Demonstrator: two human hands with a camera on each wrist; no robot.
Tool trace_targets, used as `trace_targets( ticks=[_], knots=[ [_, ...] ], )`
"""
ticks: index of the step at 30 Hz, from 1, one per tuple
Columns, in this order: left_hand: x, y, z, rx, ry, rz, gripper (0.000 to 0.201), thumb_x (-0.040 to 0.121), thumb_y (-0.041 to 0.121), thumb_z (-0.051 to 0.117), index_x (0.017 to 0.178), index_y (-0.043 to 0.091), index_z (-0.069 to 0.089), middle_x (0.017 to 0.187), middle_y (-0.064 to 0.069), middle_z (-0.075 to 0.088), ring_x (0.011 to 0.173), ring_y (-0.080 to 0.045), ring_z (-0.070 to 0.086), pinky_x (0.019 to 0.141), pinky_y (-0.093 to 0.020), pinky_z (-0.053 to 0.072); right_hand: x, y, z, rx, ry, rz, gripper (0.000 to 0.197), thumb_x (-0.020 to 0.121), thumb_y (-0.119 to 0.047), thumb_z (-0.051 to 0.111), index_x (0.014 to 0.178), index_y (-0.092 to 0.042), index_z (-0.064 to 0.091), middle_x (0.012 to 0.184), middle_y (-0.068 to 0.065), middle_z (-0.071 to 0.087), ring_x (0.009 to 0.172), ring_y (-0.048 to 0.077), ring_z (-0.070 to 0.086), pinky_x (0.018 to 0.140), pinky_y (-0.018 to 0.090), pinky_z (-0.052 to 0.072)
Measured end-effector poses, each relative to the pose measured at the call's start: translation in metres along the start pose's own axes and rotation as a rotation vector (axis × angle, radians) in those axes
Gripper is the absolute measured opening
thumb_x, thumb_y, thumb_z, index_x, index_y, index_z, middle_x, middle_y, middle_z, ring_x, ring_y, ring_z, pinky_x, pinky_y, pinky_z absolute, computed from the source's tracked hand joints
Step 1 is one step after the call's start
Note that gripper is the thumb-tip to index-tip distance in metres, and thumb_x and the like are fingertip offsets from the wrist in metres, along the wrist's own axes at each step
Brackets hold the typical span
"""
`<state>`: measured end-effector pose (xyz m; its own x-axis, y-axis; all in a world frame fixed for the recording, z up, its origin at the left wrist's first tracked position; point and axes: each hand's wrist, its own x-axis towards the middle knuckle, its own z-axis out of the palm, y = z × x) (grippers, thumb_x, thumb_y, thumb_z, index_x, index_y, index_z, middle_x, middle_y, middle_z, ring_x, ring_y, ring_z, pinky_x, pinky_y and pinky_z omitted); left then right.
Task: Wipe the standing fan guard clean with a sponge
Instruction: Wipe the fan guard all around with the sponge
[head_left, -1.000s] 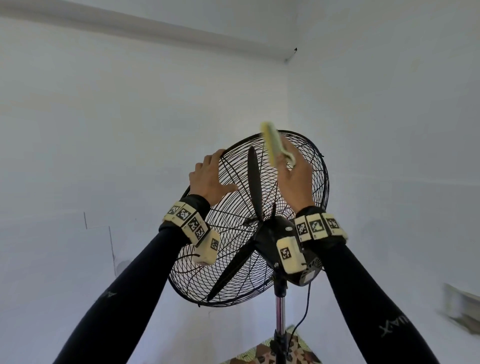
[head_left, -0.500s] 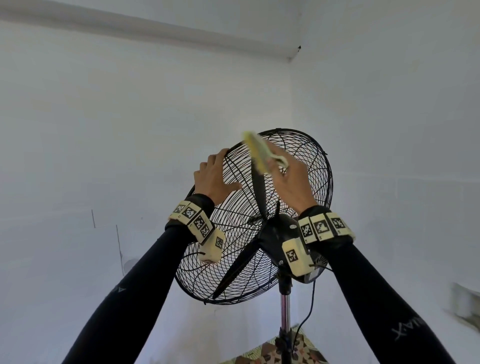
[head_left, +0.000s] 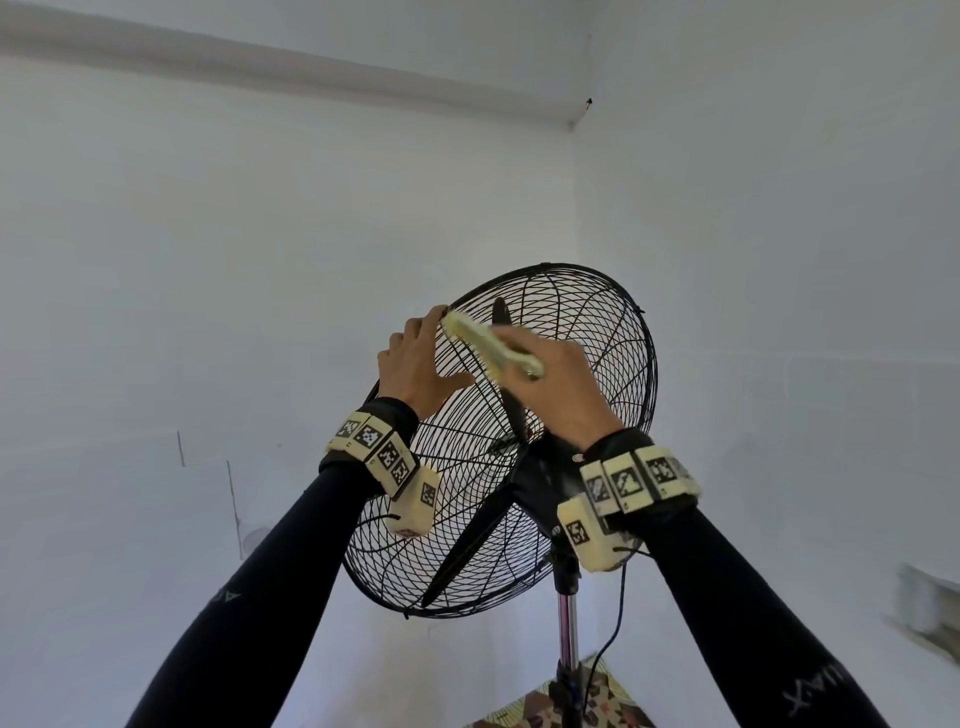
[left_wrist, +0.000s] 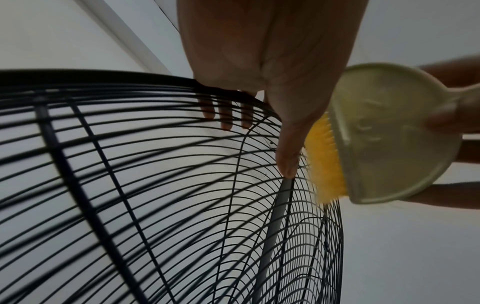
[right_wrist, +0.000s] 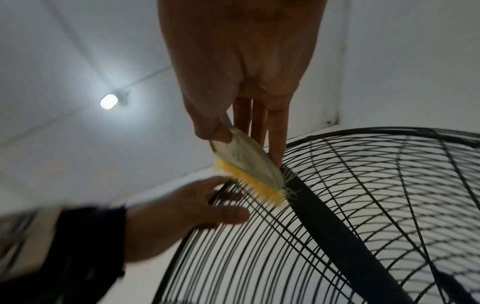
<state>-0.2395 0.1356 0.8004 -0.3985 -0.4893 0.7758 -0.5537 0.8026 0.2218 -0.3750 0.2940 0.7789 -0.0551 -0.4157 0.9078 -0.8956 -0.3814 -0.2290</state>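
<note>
A black wire fan guard tops a standing fan, seen from behind. My left hand grips the guard's upper left rim, its fingers over the edge and the thumb on the rear wires. My right hand pinches a pale green scrubber with yellow bristles. The scrubber lies bristles down on the guard near the top rim, just right of the left hand. In the left wrist view the scrubber sits right beside the left thumb. A dark blade runs beneath the wires.
The black motor housing sits on a chrome pole, with a cable hanging beside it. A patterned mat lies at the base. White walls meet in a corner behind the fan. A ceiling lamp is lit.
My right hand has swept the scrubber leftward across the top of the guard, from the upper middle to beside the left hand. The left hand has kept its hold on the rim.
</note>
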Motion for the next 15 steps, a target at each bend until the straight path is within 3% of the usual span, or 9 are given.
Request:
trace_targets(
  ticks=[2, 4, 6, 8, 11, 15],
  knots=[
    [0.0, 0.002, 0.0, 0.0, -0.003, -0.002, 0.098, 0.08, 0.045, 0.084, 0.157, 0.026, 0.026, 0.146, -0.008, 0.046, 0.127, -0.035, 0.047, 0.102, -0.052, 0.041, 0.008, 0.014, -0.015, 0.04, 0.237, 0.116, 0.043, 0.096, -0.012, 0.069, 0.138, -0.018, 0.062, 0.121, 0.007, 0.069, 0.098, 0.012, 0.065, 0.077, 0.003, 0.048],
    [0.0, 0.003, -0.001, 0.006, -0.007, -0.004, 0.099, 0.08, 0.046, 0.084, 0.158, 0.026, 0.026, 0.147, -0.008, 0.045, 0.128, -0.035, 0.046, 0.103, -0.053, 0.04, 0.011, 0.029, -0.026, -0.032, 0.464, 0.222, 0.037, 0.096, -0.012, 0.067, 0.133, -0.014, 0.067, 0.117, 0.011, 0.069, 0.096, 0.013, 0.06, 0.075, -0.003, 0.038],
    [-0.001, 0.003, -0.001, 0.008, -0.01, -0.007, 0.1, 0.08, 0.046, 0.084, 0.158, 0.026, 0.025, 0.147, -0.008, 0.044, 0.128, -0.036, 0.046, 0.103, -0.053, 0.039, 0.007, 0.037, -0.024, -0.061, 0.543, 0.292, 0.033, 0.095, -0.011, 0.069, 0.128, -0.009, 0.07, 0.113, 0.01, 0.074, 0.09, 0.014, 0.063, 0.079, 0.001, 0.045],
    [-0.001, 0.003, -0.001, 0.008, -0.01, -0.009, 0.1, 0.08, 0.046, 0.084, 0.158, 0.025, 0.025, 0.147, -0.009, 0.044, 0.128, -0.035, 0.045, 0.103, -0.052, 0.039, 0.001, 0.039, -0.014, -0.057, 0.522, 0.311, 0.034, 0.092, -0.008, 0.073, 0.126, -0.01, 0.072, 0.11, 0.007, 0.077, 0.085, 0.013, 0.067, 0.08, 0.02, 0.059],
    [0.0, 0.0, -0.001, 0.01, -0.002, -0.003, 0.1, 0.079, 0.046, 0.084, 0.158, 0.024, 0.025, 0.146, -0.01, 0.045, 0.127, -0.036, 0.046, 0.102, -0.053, 0.04, -0.011, 0.033, 0.008, -0.015, 0.459, 0.282, 0.038, 0.091, -0.008, 0.075, 0.129, -0.011, 0.07, 0.108, 0.006, 0.077, 0.076, 0.011, 0.069, 0.06, 0.005, 0.05],
    [0.001, -0.005, 0.0, 0.022, 0.005, -0.005, 0.102, 0.079, 0.048, 0.084, 0.158, 0.024, 0.025, 0.146, -0.01, 0.045, 0.127, -0.037, 0.047, 0.101, -0.054, 0.042, -0.034, 0.023, 0.023, 0.027, 0.245, 0.164, 0.041, 0.09, -0.008, 0.075, 0.13, -0.016, 0.069, 0.116, 0.006, 0.075, 0.086, 0.012, 0.072, 0.062, 0.005, 0.052]
  ],
)
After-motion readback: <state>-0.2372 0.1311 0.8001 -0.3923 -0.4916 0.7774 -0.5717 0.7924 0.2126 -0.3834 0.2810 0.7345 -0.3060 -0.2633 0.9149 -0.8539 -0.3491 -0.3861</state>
